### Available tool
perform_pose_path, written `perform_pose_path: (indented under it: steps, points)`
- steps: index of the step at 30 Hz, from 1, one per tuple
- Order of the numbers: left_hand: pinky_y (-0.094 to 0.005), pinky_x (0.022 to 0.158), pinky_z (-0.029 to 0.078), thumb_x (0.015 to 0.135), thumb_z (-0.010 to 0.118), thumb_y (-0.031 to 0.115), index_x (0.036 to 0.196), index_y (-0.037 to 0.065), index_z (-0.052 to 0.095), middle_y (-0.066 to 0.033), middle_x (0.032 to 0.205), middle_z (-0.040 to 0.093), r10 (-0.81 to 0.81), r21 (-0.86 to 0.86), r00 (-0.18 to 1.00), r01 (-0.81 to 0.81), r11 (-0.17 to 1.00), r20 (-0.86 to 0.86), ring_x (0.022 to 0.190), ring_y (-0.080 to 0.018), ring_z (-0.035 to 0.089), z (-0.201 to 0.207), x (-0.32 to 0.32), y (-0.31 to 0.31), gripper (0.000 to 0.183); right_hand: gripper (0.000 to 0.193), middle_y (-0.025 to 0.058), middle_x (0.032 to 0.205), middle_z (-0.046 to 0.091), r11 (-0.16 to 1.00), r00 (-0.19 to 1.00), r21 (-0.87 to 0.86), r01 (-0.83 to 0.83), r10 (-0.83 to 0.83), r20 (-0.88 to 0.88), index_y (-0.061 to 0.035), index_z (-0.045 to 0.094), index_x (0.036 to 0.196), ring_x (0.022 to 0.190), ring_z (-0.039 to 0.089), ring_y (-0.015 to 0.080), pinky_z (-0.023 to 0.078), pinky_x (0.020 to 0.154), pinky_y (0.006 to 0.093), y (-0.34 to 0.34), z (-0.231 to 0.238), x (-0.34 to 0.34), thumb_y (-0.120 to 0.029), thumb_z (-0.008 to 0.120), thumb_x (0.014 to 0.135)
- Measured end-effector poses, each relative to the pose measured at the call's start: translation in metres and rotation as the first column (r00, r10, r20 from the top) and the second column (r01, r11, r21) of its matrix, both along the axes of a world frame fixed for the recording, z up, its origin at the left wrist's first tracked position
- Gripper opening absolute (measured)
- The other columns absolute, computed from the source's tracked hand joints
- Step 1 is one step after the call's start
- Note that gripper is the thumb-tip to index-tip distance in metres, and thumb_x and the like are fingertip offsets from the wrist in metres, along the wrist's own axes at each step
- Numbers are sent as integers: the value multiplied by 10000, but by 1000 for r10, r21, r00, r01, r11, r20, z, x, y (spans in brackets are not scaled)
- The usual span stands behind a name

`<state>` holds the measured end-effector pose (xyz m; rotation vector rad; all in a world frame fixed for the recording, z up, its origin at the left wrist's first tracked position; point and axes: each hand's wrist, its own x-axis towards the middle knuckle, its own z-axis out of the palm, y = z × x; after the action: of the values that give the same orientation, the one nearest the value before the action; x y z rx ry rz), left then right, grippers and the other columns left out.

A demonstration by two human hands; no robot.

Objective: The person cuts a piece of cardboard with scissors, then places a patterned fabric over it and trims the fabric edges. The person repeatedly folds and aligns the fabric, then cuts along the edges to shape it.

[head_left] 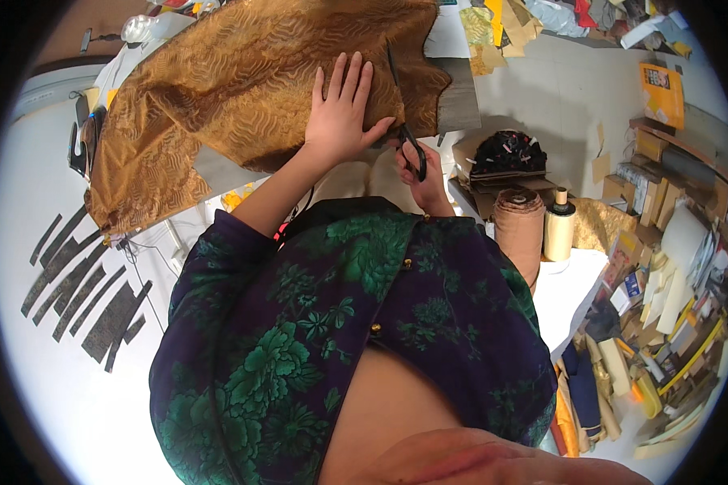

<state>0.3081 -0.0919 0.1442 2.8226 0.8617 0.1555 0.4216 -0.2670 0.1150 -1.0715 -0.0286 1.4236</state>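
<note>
Left hand [340,113] flat, fingers spread, on rippled golden fabric [218,89] — right hand [421,174] grips black scissors [404,129].

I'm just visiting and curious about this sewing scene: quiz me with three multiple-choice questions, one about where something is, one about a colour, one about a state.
1. Where does the left hand rest?
A. flat on the golden-brown fabric
B. on the beige fabric roll
C. on the floor

2. What colour are the scissors?
A. red
B. black
C. white

3. What is the right hand doing?
A. hanging free
B. gripping the scissor handles
C. lying flat on the fabric

Answers: 1 A, its fingers are spread on the cloth. 2 B, handles and blades look black. 3 B, its fingers are through the handle loops at the cloth's edge.
</note>
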Motion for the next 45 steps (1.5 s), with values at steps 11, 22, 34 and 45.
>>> perform_pose_path:
  steps: [11,22,34,45]
  points:
    - [-579,1168,165,874,595,576,1537,29,270,-173,1605,245,13,-39,999,-12,999,37,1495,-346,195,1,1,0,919,383,-48,695,498,1000,999,-8,-6,5,-50,27,619,1096,505,382,30,245,452,195,2,-4,1,-330,657,962]
    - [-572,1168,163,890,571,596,1554,82,266,-271,1584,215,16,-42,994,-11,999,107,1483,-438,162,-2,0,1,893,365,-54,656,499,998,1000,-54,-25,26,5,30,662,1098,487,391,30,261,443,204,3,2,3,-300,693,947]
    - [-579,1141,206,852,606,584,1513,82,343,-265,1535,297,33,-37,994,-29,999,104,1438,-436,250,0,1,3,871,415,-22,667,517,991,989,-24,-134,135,59,86,606,1130,499,420,48,301,459,210,0,-3,36,-305,584,994]
    - [-566,1156,177,838,618,570,1483,52,381,-256,1557,273,48,-85,996,-42,995,72,1449,-436,230,8,3,3,861,417,-57,662,497,857,857,-113,-504,512,63,91,626,1117,493,404,27,267,445,193,22,15,144,-304,583,989]
